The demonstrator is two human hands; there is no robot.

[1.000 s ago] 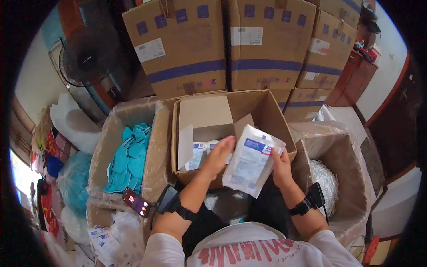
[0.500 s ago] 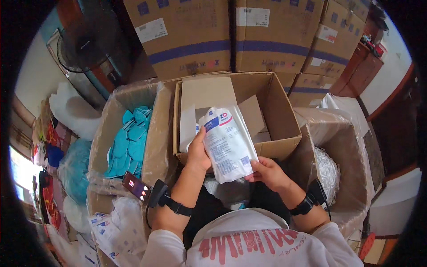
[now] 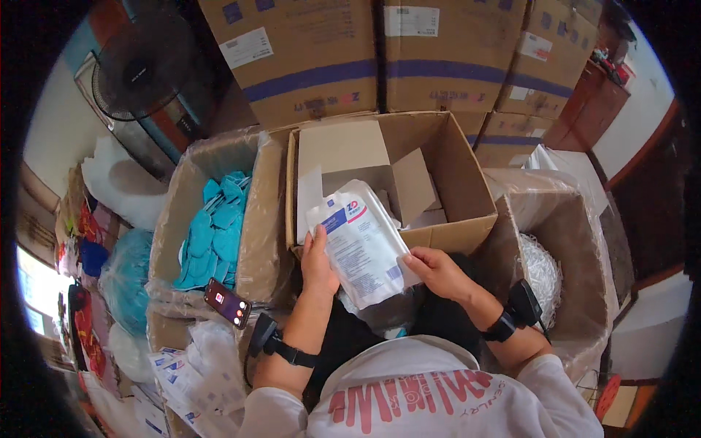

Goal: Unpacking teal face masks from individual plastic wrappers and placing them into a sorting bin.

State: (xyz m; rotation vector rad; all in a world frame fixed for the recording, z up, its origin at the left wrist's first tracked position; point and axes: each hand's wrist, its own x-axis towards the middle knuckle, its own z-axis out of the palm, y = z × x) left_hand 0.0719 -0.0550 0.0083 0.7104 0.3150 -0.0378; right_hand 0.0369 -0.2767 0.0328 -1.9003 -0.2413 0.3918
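A flat white plastic pouch (image 3: pixel 363 252) with a blue block and a red stripe printed at its top lies tilted between my two hands, above my lap. My left hand (image 3: pixel 320 264) grips its left edge, thumb over the front. At the lower right corner my right hand (image 3: pixel 440 274) pinches it between thumb and fingers. A second pale edge shows along the pouch's right side; whether it is another pouch I cannot tell. Just beyond stands an open cardboard box (image 3: pixel 467 175), with a smaller open carton (image 3: pixel 343 146) inside it.
To the left, a plastic-lined carton (image 3: pixel 266 219) holds teal fabric pieces (image 3: pixel 213 237). Below it, more printed pouches (image 3: pixel 182 379) lie near a phone (image 3: pixel 227 303). On the right, another lined carton (image 3: pixel 569 219) contains white strands (image 3: pixel 539 274). Large cartons (image 3: pixel 445 66) are stacked behind; a fan (image 3: pixel 139 73) stands far left.
The pouch has moved left and slightly down, away from the open box, and is tilted more. Both hands still hold it.
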